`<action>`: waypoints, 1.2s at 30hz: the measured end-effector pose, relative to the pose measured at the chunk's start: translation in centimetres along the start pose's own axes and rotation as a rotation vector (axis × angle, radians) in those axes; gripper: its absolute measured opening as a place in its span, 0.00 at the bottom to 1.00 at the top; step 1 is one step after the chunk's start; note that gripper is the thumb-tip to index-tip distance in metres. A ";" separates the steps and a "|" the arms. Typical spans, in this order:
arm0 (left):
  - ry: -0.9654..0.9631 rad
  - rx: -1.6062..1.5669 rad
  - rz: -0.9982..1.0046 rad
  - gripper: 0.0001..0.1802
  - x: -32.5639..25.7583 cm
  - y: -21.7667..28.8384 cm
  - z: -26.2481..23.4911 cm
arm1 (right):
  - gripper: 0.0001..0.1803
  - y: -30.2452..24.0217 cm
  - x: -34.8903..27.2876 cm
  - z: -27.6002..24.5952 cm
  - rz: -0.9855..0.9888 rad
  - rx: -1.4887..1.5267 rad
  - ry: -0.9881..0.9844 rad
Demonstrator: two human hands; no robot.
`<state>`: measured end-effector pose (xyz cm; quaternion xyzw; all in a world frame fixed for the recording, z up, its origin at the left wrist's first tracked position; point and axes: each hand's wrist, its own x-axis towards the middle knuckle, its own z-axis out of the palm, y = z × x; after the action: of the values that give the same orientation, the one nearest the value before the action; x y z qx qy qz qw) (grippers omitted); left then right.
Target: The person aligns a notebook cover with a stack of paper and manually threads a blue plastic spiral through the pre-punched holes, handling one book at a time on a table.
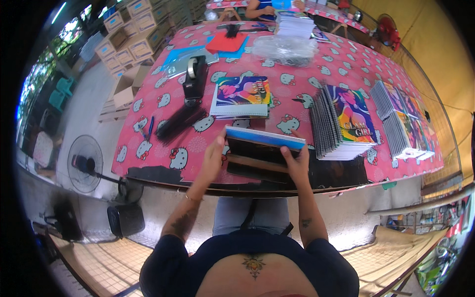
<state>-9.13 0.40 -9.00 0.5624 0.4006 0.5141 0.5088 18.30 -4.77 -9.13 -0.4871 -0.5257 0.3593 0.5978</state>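
Between my left hand (213, 154) and my right hand (298, 161) is a thin stack of sheets (267, 137), tilted nearly on edge above the near table edge. A blue band and a white edge show on it. Each hand grips one end, with my right thumb on the near face. Just below lies a dark block with a brown strip (257, 164); its kind I cannot tell. Beyond my hands sits a small pile of colourful covers and white sheets (241, 96). Right of my right hand stands a stack of spiral-bound notebooks (346, 119) with black bindings.
More bound notebooks (403, 119) stand at the right. To the left are black binding strips (182, 121), a black tape dispenser (195, 79) and blue-handled pliers (149, 129). Clear plastic sleeves (286, 49) lie farther back. A person (261, 10) works beyond; a fan (85, 164) stands left.
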 end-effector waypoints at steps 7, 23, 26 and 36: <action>0.283 1.557 0.370 0.13 7.8 -3.4 -11.0 | 0.26 0.4 0.6 -1.0 -0.089 0.164 0.050; 0.162 0.537 0.388 0.17 0.9 6.8 -0.7 | 0.09 -8.4 5.5 9.4 -0.479 -0.816 -0.266; 0.147 0.691 0.460 0.12 -0.8 7.5 -0.6 | 0.07 -8.1 4.6 9.2 -0.551 -0.796 -0.239; 0.098 0.699 0.371 0.09 -1.4 8.6 -0.1 | 0.06 -8.7 4.2 9.0 -0.613 -0.783 -0.237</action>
<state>-10.10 -2.33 -0.74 0.7392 0.4668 0.4563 0.1656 9.53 -1.32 0.15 -0.4539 -0.8039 -0.0037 0.3844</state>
